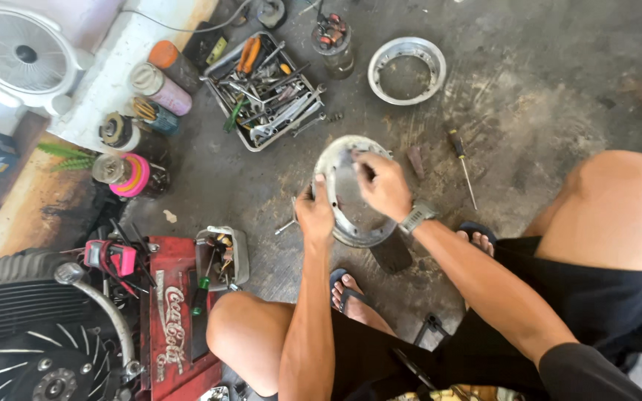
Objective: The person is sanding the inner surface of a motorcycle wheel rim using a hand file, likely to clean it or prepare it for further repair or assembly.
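Sitting low over a gray concrete floor [544, 82], a person holds a round metal rim [339, 178] tipped up on its edge between the knees. The left hand [315, 215] grips the near left side of the rim, with the fingers curled around its edge. The right hand [383, 184] lies on the top of the rim with its fingers bent and pressed together against the metal; what the fingertips pinch, if anything, is too small to tell. A gray watch [417, 217] sits on the right wrist.

A second metal ring [380, 74] lies flat on the floor, farther away and well apart from the hands. A screwdriver [462, 160] with a dark handle lies on the floor just to the right of the rim. A metal tray [261, 141] full of wrenches and pliers sits up and to the left. Beside the tray are a few spray cans [161, 87] lying in a row. A small box [241, 252] of little parts sits near the left knee, on a red crate [176, 327]. A black engine [31, 334] with fins fills the bottom left corner, and a white fan [16, 52] stands at the top left.
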